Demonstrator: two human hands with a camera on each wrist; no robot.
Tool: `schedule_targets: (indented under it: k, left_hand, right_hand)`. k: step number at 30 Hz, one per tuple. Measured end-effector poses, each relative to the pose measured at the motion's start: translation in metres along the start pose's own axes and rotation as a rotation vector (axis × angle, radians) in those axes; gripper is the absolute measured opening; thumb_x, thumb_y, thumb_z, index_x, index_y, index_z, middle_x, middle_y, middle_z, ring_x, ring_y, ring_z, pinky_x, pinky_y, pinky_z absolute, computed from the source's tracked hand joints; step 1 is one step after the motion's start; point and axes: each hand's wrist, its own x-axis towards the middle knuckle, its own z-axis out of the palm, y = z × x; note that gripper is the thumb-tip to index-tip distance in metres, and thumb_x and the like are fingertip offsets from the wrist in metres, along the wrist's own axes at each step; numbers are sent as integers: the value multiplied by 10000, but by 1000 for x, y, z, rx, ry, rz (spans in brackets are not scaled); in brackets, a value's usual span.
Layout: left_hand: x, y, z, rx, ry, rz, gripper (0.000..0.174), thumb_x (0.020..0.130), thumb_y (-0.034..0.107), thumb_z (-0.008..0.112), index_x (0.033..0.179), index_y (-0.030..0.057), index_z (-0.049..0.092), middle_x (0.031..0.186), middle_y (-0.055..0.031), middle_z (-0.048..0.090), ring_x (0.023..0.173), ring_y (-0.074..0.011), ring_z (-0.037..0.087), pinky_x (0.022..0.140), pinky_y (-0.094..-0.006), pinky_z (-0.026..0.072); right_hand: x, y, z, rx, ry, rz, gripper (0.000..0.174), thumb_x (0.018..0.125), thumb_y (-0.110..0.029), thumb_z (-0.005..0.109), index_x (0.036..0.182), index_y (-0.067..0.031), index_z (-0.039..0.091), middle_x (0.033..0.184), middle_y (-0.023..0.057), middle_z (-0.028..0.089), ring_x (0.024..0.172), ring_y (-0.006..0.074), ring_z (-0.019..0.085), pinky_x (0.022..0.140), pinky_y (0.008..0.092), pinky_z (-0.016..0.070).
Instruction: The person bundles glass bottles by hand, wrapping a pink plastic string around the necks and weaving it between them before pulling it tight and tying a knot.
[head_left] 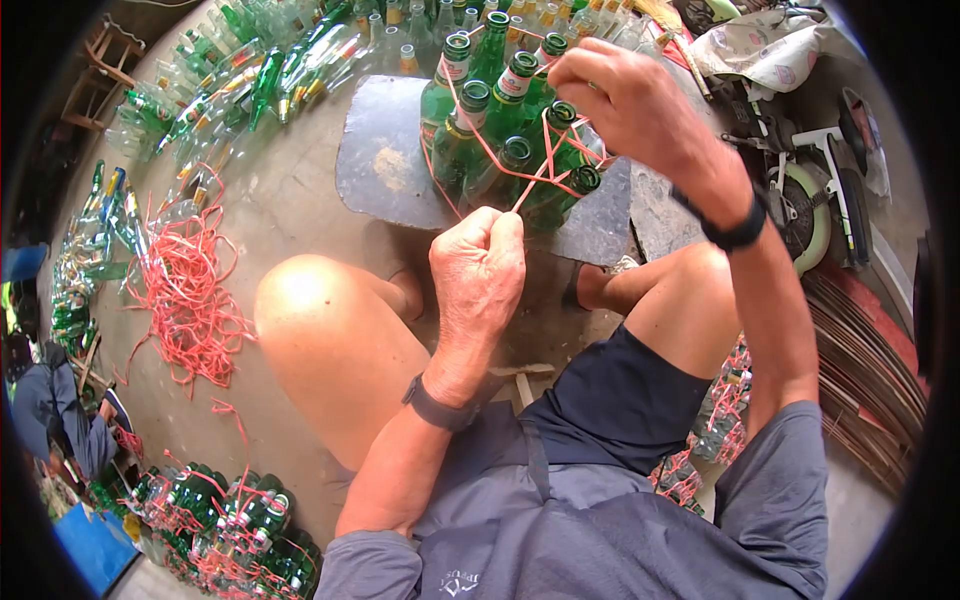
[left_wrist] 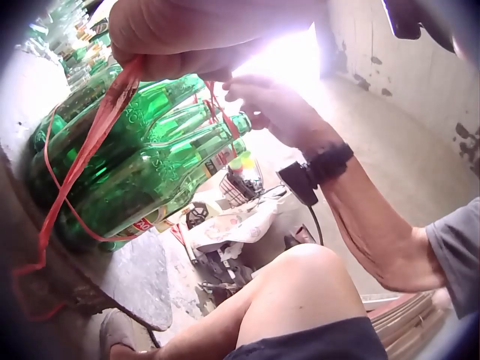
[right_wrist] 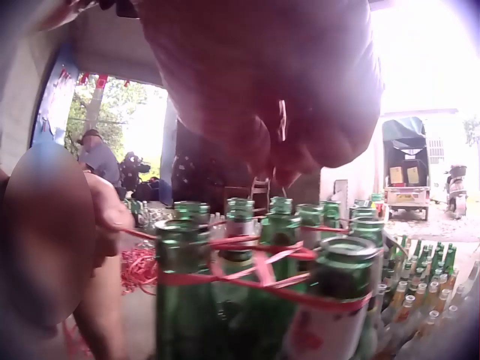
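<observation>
A cluster of green glass bottles (head_left: 510, 85) stands upright, with red plastic strap (head_left: 487, 150) wound around and between the necks. My left hand (head_left: 478, 270) grips a length of this strap, drawn taut from the necks toward my body. In the left wrist view the strap (left_wrist: 97, 142) runs down from the curled fingers past the bottles. My right hand (head_left: 625, 100) is raised just over the necks at the cluster's right side, its fingers bent and fingertips close together. In the right wrist view those fingertips hang above the bottle mouths; I cannot tell whether they pinch strap.
The bottles stand on a grey board (head_left: 385, 165) between my knees. A tangled heap of red strap (head_left: 190, 290) lies on the floor at left. Loose bottles (head_left: 250, 90) cover the floor ahead, strapped bundles (head_left: 235, 520) stand at lower left, and a small bike (head_left: 800, 200) is at right.
</observation>
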Motion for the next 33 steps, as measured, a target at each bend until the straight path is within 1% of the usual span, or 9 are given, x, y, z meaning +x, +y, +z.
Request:
schedule_targets:
  k: [2,7,12,15,17,21,23,28,33]
  left_hand:
    - [-1,5,0,-21,-8,-14,253,1006,72,621,764,10,662,703,57,573,665,-35,470,601,-250,408]
    - [-2,10,1,-86,-17,-46,266,1016,87,630,761,17,662,719,56,577,672,-34,466,596,-252,388]
    - [1,5,-6,-65,-43,-12,276,1027,95,638,762,23,664,733,60,587,667,-37,459,588,-256,368]
    - [1,7,-7,-31,-79,25,273,1034,101,638,773,28,675,734,65,592,662,-32,454,589,-248,363]
    - [-1,19,-8,-103,-80,-126,269,1038,110,639,786,33,688,734,63,588,663,-18,449,590,-232,356]
    - [2,13,-14,-27,-122,-88,265,1048,130,630,812,28,691,735,59,591,651,-11,450,576,-227,351]
    - [10,7,-25,-46,-161,-202,237,1054,143,618,867,22,700,741,54,599,636,-18,464,564,-229,357]
    - [26,12,-24,-12,-265,-204,297,1137,258,601,1065,16,758,872,18,690,723,-59,608,668,-242,510]
    - [38,18,-14,-148,-350,-340,244,1107,236,660,1133,15,762,959,-11,737,770,-76,657,714,-264,556]
  right_hand:
    - [-13,-45,-15,112,56,76,81,934,-102,708,1010,-74,714,962,137,698,844,386,726,698,450,596]
    - [-55,-105,8,183,-72,198,260,889,-37,775,1134,-65,693,972,112,676,809,318,723,661,415,585]
    - [-65,-112,20,177,97,216,319,828,-69,766,1127,-89,659,1030,112,675,795,347,729,653,435,601]
    - [-67,-113,23,268,64,240,311,818,-69,770,1105,-86,651,1015,115,662,799,352,726,649,439,596]
    - [-67,-113,25,227,-2,216,295,814,-53,758,1081,-75,635,990,116,640,825,350,723,656,432,596]
    - [-68,-112,42,305,84,173,281,801,-24,743,1047,-55,609,954,120,613,854,355,710,669,431,595]
    - [-70,-112,44,293,114,167,279,798,-18,741,1039,-49,604,948,121,609,859,356,707,675,433,595]
    - [-72,-116,38,299,73,118,173,849,-62,696,992,-36,602,930,119,594,845,324,706,669,415,594]
    - [-76,-115,41,271,150,26,131,860,-86,674,951,-37,593,923,103,581,831,284,692,658,392,590]
